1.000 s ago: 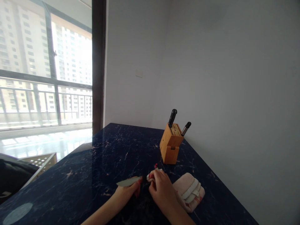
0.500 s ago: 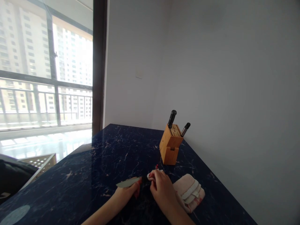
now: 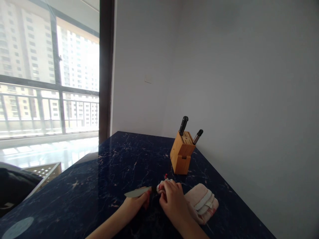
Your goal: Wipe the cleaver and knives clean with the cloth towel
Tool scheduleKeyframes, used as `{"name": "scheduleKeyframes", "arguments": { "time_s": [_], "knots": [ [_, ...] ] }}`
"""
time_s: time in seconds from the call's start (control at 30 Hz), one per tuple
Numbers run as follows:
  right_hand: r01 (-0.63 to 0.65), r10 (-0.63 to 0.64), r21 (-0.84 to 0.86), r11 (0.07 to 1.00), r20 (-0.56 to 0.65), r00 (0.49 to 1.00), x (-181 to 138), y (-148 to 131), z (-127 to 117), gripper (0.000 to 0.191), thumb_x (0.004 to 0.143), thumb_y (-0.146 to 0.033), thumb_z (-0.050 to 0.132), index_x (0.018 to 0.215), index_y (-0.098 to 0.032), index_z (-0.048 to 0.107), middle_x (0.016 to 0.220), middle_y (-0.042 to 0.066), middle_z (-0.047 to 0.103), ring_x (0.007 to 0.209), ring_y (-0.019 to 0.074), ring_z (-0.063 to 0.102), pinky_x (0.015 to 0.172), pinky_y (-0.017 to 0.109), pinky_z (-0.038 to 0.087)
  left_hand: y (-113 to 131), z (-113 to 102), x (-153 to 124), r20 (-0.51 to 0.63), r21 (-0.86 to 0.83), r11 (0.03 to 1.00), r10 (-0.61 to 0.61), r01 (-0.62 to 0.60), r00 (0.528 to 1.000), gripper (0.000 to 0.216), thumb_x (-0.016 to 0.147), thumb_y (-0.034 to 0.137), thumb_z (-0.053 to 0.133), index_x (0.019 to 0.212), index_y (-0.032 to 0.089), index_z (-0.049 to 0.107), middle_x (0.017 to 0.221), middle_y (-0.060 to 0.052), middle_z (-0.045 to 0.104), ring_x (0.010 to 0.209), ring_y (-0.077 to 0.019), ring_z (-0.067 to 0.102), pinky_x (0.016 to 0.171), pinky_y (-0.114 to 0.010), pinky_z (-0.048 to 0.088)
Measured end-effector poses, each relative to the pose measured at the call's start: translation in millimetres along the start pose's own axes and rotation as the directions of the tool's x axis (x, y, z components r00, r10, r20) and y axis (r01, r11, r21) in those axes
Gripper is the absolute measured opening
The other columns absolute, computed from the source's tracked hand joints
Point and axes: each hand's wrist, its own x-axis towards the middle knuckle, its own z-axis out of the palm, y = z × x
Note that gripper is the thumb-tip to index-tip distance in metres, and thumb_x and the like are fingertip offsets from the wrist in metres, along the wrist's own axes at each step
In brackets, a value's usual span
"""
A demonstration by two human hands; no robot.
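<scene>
A kitchen knife (image 3: 137, 192) lies level above the dark table, its pale blade pointing left. My left hand (image 3: 139, 202) is closed around it from below, near where the blade meets the black handle. My right hand (image 3: 171, 197) is closed on a small bunched cloth (image 3: 160, 186), white with red marks, at the handle's right end. Its fingers hide part of the cloth and the end of the handle. Just beyond the right fingers sits a small red object (image 3: 166, 176), too small to name.
A wooden knife block (image 3: 179, 159) stands beyond my right hand, with two black-handled tools in its slots. A folded pinkish towel (image 3: 201, 202) lies beside my right wrist. The blue marbled table (image 3: 134, 152) meets a wall at right. A round pale patch (image 3: 18, 228) is at front left.
My right fingers have shifted slightly, and more of the bunched cloth shows beside them. The knife stays in nearly the same place. The whole view has moved a little.
</scene>
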Motion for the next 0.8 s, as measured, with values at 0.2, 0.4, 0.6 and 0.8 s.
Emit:
{"name": "scheduleKeyframes", "arguments": {
  "time_s": [0.2, 0.4, 0.6, 0.8],
  "knots": [
    [0.103, -0.106, 0.066, 0.993, 0.052, 0.993, -2.7, -7.5, -1.5, 0.026, 0.072, -0.006, 0.045, 0.09, -0.023, 0.053, 0.093, 0.001, 0.059, 0.092, 0.0189, 0.049, 0.082, 0.032, 0.032, 1.2, 0.3, -0.8, -0.015, -0.006, 1.0, -0.016, 0.016, 1.0, 0.041, 0.07, 0.056, 0.039, 0.052, 0.021, 0.049, 0.052, 0.002, 0.055, 0.059, -0.0162, 0.053, 0.065, -0.026, 0.041],
    [-0.028, 0.028, -0.023, 0.999, 0.014, 0.999, -3.5, -1.8, 1.8, 0.025, 0.066, -0.004, 0.045, 0.081, -0.022, 0.053, 0.084, 0.002, 0.058, 0.085, 0.0203, 0.05, 0.079, 0.034, 0.033, 1.6, -0.2, -0.6, 0.01, -0.004, 1.0, -0.014, 0.014, 1.0, 0.041, 0.072, 0.054, 0.038, 0.053, 0.02, 0.049, 0.054, 0.0, 0.055, 0.061, -0.0175, 0.054, 0.067, -0.028, 0.041],
    [0.126, -0.132, 0.099, 0.987, 0.06, 0.989, -2.6, -7.7, -3.5, 0.026, 0.074, -0.007, 0.045, 0.092, -0.024, 0.053, 0.094, 0.0, 0.058, 0.091, 0.0175, 0.048, 0.082, 0.031, 0.032, -0.6, 1.0, -1.5, 0.033, -0.047, 0.998, 0.041, -0.039, 0.999, 0.039, 0.078, 0.047, 0.035, 0.053, 0.02, 0.048, 0.052, 0.002, 0.052, 0.057, -0.015, 0.052, 0.064, -0.026, 0.04],
    [0.041, -0.042, 0.019, 0.999, 0.032, 0.999, -2.8, -2.6, 0.7, 0.02, 0.069, -0.005, 0.047, 0.077, -0.022, 0.052, 0.082, 0.0, 0.057, 0.085, 0.0188, 0.049, 0.078, 0.032, 0.032, -6.3, 0.8, 0.3, 0.036, -0.105, 0.994, 0.044, -0.04, 0.998, 0.04, 0.079, 0.047, 0.034, 0.056, 0.019, 0.049, 0.053, 0.002, 0.052, 0.059, -0.0154, 0.052, 0.062, -0.025, 0.04]
  ]
}}
